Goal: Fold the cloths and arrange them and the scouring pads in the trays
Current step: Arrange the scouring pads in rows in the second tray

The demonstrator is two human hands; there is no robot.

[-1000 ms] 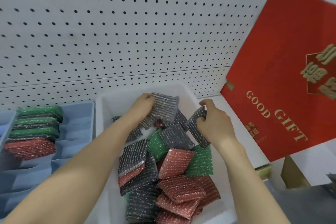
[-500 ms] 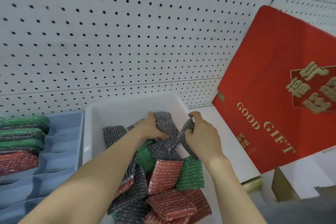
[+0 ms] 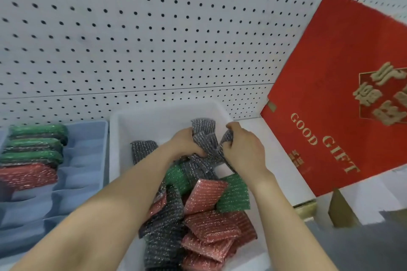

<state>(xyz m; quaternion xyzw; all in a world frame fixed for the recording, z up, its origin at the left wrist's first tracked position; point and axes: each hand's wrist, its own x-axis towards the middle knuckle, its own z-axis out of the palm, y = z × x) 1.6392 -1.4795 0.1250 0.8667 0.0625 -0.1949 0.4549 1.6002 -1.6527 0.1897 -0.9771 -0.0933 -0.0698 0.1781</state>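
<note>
- While you are looking down through the head camera, your left hand (image 3: 187,146) is curling its fingers round a bunch of grey scouring pads (image 3: 203,131) at the far end of the white tray (image 3: 114,160).
- Your right hand (image 3: 244,150) is gripping the right side of that same bunch, thumb on top, so your two hands are meeting over it, very close to each other.
- The bunch is sticking up just above your knuckles, close to the tray's back wall.
- Another grey pad (image 3: 143,150) is standing on edge inside the same tray, just left of your left wrist.
- Nearer to you, a loose pile is filling the rest of the white tray: red pads (image 3: 211,226) are lying in the middle, a green pad (image 3: 234,196) is resting beside your right forearm, and dark grey pads (image 3: 163,233) are running under your left forearm.
- On the left, a blue divided tray (image 3: 88,160) is sitting right beside the white one, and green pads (image 3: 37,138) are standing in a row in it with a red pad (image 3: 28,175) at the near end of the row.
- To the right, a red box (image 3: 330,72) reading GOOD GIFT is leaning against the pegboard wall (image 3: 132,28).
</note>
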